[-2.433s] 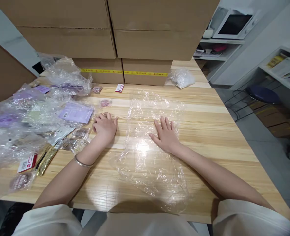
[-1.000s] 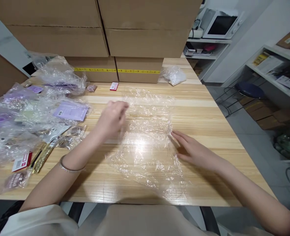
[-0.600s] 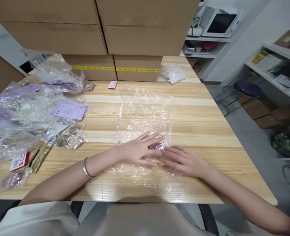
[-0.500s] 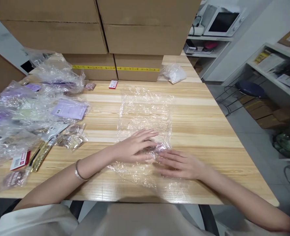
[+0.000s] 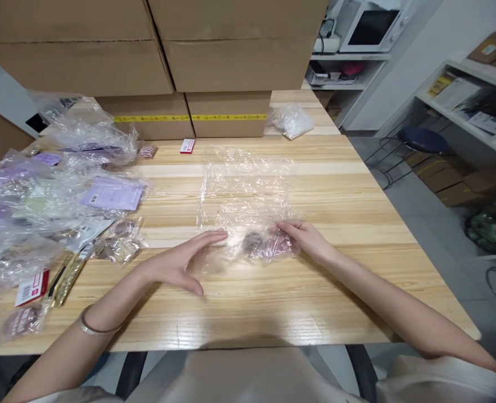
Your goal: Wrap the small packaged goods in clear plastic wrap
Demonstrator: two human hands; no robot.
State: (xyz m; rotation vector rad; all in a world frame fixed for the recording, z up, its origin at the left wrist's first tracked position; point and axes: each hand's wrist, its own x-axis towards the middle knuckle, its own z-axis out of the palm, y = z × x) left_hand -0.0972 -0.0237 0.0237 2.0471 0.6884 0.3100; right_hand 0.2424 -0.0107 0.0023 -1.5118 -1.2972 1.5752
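On the table [image 5: 340, 196] lies a clear, crinkled, glinting plastic sheet [image 5: 248, 187].

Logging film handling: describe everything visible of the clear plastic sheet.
The clear plastic sheet looks thin, glossy and crinkled, roughly rectangular, with wood grain showing through. Its far part lies flat on the wood table; its near edge is bunched at a small dark and pinkish item. The right hand seems to pinch its near right side; the open left hand is at its near left, contact unclear.
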